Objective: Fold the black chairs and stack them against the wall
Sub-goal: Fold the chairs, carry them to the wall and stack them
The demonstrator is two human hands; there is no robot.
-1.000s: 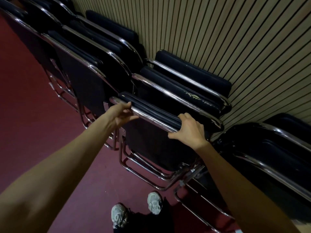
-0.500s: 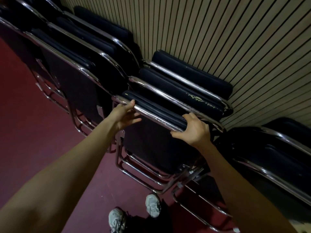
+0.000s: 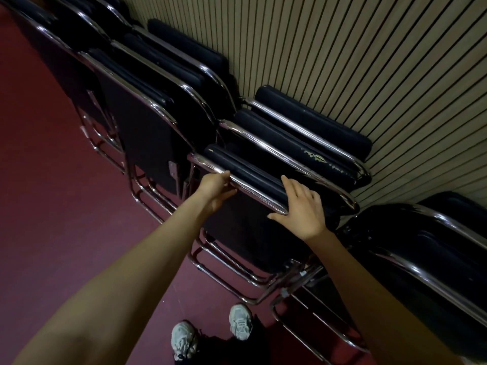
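So, the folded chair (image 3: 245, 230) stands outermost from the slatted wall (image 3: 369, 61), leaning on two more folded chairs (image 3: 290, 143) that sit between it and the wall. The left grip (image 3: 216, 189) pinches the chair's chrome top rail (image 3: 253, 189), fingers over and thumb under. The right grip (image 3: 300, 206) is released, its fingers laid straight across the cushion edge further along the same rail.

The chair's side edges have little room. Another stack (image 3: 147, 133) along the wall sits just beside one edge; whether they touch I cannot tell. A further stack (image 3: 434, 254) crowds the other edge by the right forearm.

Away from the wall, the dark red floor (image 3: 52, 206) stretches out, with the person's pale shoes (image 3: 238, 321) near the chrome legs (image 3: 221, 281).
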